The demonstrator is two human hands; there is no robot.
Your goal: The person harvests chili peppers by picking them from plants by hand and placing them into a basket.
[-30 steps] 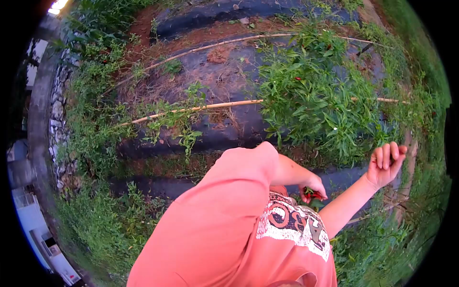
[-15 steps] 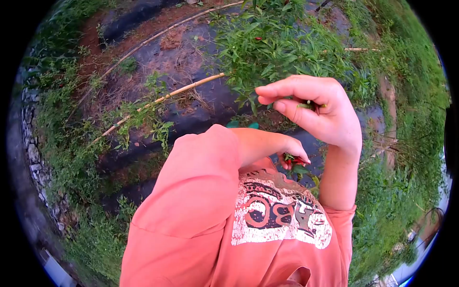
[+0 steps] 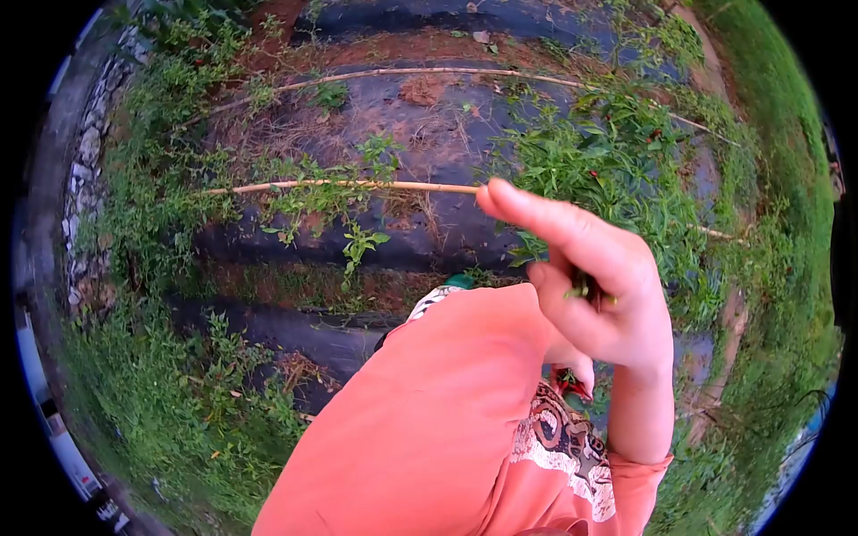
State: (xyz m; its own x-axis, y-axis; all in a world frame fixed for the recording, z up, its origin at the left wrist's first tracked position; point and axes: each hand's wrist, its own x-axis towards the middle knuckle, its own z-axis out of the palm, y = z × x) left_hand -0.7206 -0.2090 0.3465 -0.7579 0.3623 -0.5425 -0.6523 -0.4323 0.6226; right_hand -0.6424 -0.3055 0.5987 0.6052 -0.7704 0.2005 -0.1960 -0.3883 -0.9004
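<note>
My left hand (image 3: 578, 373) is partly hidden behind my right hand and forearm. Its fingers are closed around red peppers (image 3: 565, 386) with some green among them, close to the front of my shirt. Larger and nearer the camera, my right hand (image 3: 594, 281) is raised with its fingers bent and its index finger pointing up and left. Small green bits (image 3: 585, 288) show in its curled palm; what they belong to is hidden. Beyond this hand grows a leafy pepper plant (image 3: 590, 161) with a few red fruits.
Black plastic sheeting (image 3: 357, 241) covers the soil beds. A bamboo pole (image 3: 420, 187) lies across the bed, with another farther back. Weeds (image 3: 161, 402) grow at left, beside a stone edge (image 3: 88, 147). A green shoe tip (image 3: 460, 280) shows beyond my sleeve.
My right hand has come up from the lower right to in front of the plant, and now looks larger. My left hand stays near my shirt with the peppers. The view has shifted.
</note>
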